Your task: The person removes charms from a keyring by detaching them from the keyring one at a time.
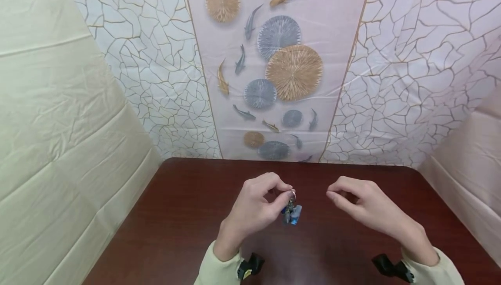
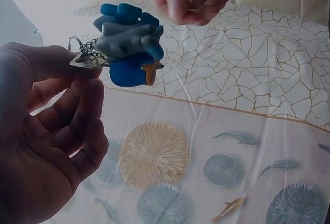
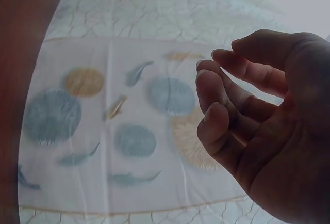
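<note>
Between thumb and index finger, my left hand (image 1: 256, 202) pinches the metal ring of a keychain (image 1: 292, 214). Small blue and grey figures (image 2: 129, 46) dangle from it on a short chain; one blue piece has an orange part. In the left wrist view the chain (image 2: 90, 51) shows by the fingertips. Off to the right, my right hand (image 1: 364, 202) is raised above the table and holds nothing. Its fingers are loosely bent, with the thumb near the index fingertip in the right wrist view.
Both hands are over a dark reddish-brown table (image 1: 188, 215). Behind it hangs a patterned cloth (image 1: 274, 154) with fish and round motifs. Cream fabric (image 1: 70, 167) forms the left side, and pale fabric (image 1: 465, 180) the right. Black straps (image 1: 250, 265) sit at both wrists.
</note>
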Available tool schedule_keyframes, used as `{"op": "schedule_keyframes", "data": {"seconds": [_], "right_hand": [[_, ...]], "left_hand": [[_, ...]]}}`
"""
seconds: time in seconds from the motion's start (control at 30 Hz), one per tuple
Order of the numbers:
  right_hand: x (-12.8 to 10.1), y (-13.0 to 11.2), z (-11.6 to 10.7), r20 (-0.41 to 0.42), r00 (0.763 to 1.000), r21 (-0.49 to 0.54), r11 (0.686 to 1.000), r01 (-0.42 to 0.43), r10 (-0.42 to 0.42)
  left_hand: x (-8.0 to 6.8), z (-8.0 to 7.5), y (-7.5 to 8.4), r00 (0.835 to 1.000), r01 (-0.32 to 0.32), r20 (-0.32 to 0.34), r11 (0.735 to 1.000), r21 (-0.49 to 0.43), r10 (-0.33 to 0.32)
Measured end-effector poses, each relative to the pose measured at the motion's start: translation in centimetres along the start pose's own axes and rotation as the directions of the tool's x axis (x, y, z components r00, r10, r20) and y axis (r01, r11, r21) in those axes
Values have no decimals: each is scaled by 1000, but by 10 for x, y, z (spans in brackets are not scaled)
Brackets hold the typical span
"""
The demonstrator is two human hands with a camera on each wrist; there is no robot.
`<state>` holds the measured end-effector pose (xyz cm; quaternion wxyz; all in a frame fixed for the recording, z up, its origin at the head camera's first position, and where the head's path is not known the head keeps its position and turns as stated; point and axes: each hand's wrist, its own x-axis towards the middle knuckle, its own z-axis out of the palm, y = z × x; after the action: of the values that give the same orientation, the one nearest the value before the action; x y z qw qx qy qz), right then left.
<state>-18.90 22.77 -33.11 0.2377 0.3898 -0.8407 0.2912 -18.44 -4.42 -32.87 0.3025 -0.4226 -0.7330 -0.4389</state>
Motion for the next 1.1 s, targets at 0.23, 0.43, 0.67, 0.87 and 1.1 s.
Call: {"op": "schedule_keyframes", "data": {"seconds": [0.23,0.43,0.67,0.87,1.1], "right_hand": [[10,-18,5,8,999,71,997,34,-34],[18,-29,16,-44,993,151,981,118,-112],[23,-36,29,-64,988,238,959,153,-142],[24,-42,39,-36,995,301,949,99,-93],[31,-49,48,-61,996,333,939,81,-64]], "left_hand": [[2,2,1,1000,11,14,1000,18,-12],[3,2,1,1000,25,3,998,51,-25],[2,0,-3,999,43,-13,997,58,-42],[1,0,-4,998,52,-22,998,48,-51],[2,-1,-5,998,62,-24,997,37,-61]]}}
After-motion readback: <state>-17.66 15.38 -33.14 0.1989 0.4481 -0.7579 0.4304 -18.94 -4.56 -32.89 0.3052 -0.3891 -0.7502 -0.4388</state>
